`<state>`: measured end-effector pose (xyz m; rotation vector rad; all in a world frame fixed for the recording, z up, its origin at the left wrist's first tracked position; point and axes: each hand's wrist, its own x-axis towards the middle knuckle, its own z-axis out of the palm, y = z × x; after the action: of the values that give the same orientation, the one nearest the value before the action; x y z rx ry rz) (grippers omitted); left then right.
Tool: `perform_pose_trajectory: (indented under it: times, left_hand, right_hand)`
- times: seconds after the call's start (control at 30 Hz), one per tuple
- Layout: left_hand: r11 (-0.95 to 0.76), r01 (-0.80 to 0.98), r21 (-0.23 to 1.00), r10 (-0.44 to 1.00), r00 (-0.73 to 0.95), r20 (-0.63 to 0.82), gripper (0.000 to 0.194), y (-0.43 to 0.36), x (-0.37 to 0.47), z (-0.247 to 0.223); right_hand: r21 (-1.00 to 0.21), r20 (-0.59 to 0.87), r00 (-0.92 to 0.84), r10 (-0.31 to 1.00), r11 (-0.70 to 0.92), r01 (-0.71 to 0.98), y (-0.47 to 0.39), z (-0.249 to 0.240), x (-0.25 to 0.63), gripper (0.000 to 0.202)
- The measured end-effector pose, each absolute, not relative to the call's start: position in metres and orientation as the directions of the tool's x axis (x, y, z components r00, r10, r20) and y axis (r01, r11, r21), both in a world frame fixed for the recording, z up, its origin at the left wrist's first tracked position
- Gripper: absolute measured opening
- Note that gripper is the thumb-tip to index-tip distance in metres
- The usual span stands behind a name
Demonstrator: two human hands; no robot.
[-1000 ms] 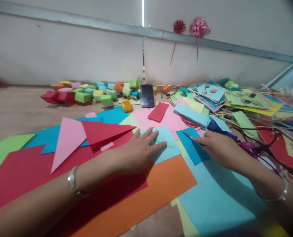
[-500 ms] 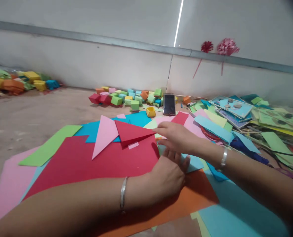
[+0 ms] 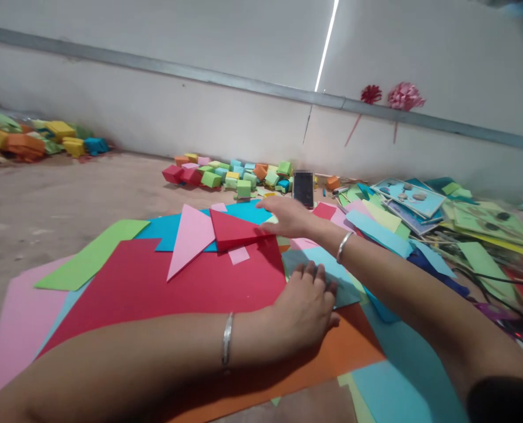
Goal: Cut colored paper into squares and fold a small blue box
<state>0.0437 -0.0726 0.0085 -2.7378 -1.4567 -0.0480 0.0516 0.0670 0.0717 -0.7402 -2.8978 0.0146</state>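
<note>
My left hand (image 3: 307, 305) rests palm down with its fingers spread on a light blue sheet (image 3: 347, 288), partly over an orange sheet (image 3: 340, 343). Beyond it, my right hand (image 3: 290, 216) reaches leftward, thumb and fingers apart. Its thumb is at the right tip of a folded red paper triangle (image 3: 235, 230); whether it touches cannot be made out. Beside that triangle lies a pink paper triangle (image 3: 191, 238). Under them is a large red sheet (image 3: 177, 288), with a small pink paper piece (image 3: 239, 255) on it.
Small folded paper boxes (image 3: 243, 188) crowd along the wall, near a phone (image 3: 303, 188). More boxes (image 3: 27, 144) are heaped at far left. Pebble pictures (image 3: 413, 197), paper scraps and dark cables (image 3: 485, 288) clutter the right. Two paper flowers (image 3: 405, 96) stand against the wall rail.
My right hand has moved left and away from me, over the red triangle's tip. My left hand's fingers have spread flatter. More of the small pink piece shows now.
</note>
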Motion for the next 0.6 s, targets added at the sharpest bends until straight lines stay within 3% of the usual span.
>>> perform_pose_trajectory:
  times: [0.07,0.17,0.47,0.53,0.6]
  left_hand:
    - [-0.559,0.829,-0.018,0.828,0.559,0.033,0.06,-0.073,0.044,0.009]
    - [-0.563,0.827,-0.007,0.825,0.562,0.047,0.06,-0.074,0.044,0.013]
    - [-0.567,0.822,0.048,0.821,0.561,0.105,0.061,-0.073,0.04,0.006]
    - [-0.569,0.812,0.129,0.818,0.544,0.185,0.063,-0.071,0.038,0.007]
    - [-0.564,0.774,0.286,0.82,0.484,0.307,0.056,-0.067,0.035,0.011]
  right_hand:
    - [-0.08,0.022,-0.915,0.404,0.912,0.401,0.066,0.064,0.044,0.046]
    - [-0.062,-0.052,-0.896,0.442,0.894,0.444,0.062,0.054,0.028,0.022]
    - [-0.085,0.236,-0.713,0.66,0.745,0.662,0.073,0.076,0.04,0.023]
    - [-0.197,0.365,-0.611,0.703,0.7,0.687,0.075,0.084,0.06,0.019]
    - [-0.421,0.501,-0.448,0.741,0.661,0.621,0.072,0.088,0.087,0.013]
